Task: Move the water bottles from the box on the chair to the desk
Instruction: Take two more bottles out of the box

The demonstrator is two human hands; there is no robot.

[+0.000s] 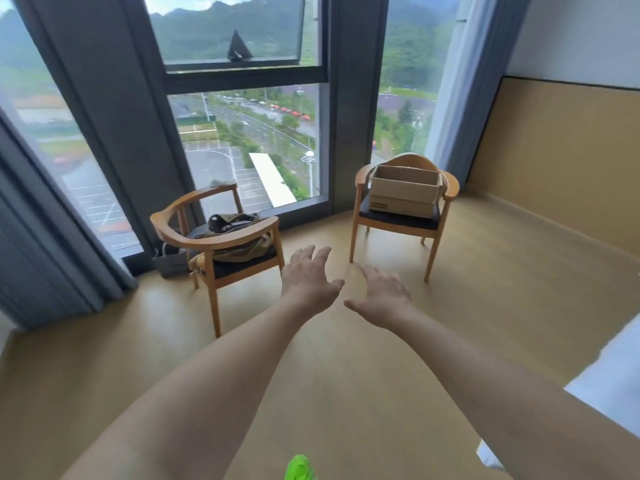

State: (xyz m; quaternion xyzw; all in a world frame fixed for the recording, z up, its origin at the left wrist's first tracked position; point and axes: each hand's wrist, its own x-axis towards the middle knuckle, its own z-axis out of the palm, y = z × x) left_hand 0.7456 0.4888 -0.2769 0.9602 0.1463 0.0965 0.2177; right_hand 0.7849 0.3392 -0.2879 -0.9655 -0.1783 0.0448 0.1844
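An open cardboard box [403, 194] sits on the dark seat of a wooden chair [450, 188] by the window, to the right. Its inside is hidden from here, so no bottles show. Both my arms stretch forward over the floor, well short of that chair. My left hand [308, 280] is spread with straight fingers and holds nothing. My right hand [381, 296] is beside it, fingers relaxed and empty. No desk is in view.
A second wooden chair [194, 233] at the left holds a bag [239, 237], with a grey basket [171, 261] behind it. Tall windows and grey curtains [41, 258] line the back. A white bed edge [609, 379] is at the right; wooden floor [346, 375] lies between.
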